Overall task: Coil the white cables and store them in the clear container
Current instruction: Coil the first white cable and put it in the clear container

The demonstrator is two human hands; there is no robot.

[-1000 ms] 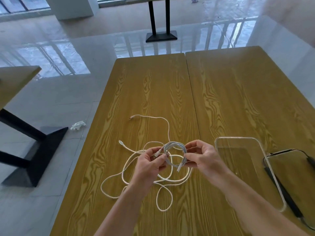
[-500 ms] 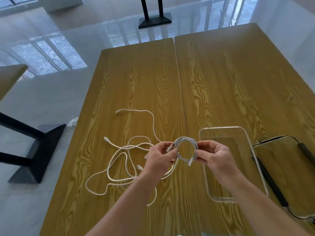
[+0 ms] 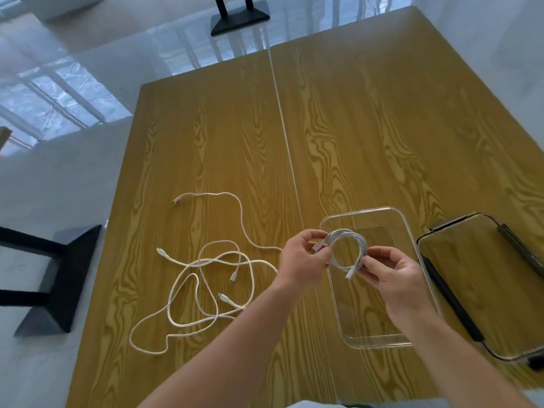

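— Head view: how far along?
— One coiled cable (image 3: 347, 251) is pinched between left hand (image 3: 303, 260) and right hand (image 3: 391, 275), above the clear container (image 3: 409, 231).
— What's left?
— Loose cables (image 3: 206, 278) left of the container, uncoiled on the table (image 3: 382, 128).

A wood-grain table (image 3: 368, 136), made of 2 tops joined along a pale seam, stands on a glossy white floor (image 3: 59, 187). Loose white cables (image 3: 206, 278) sprawl in tangled loops across the left top, one end trailing toward the seam. On the right top sits a clear container (image 3: 409, 231), open side up, with its clear lid (image 3: 482, 290), trimmed in black clips, lying just beside it at the right edge.
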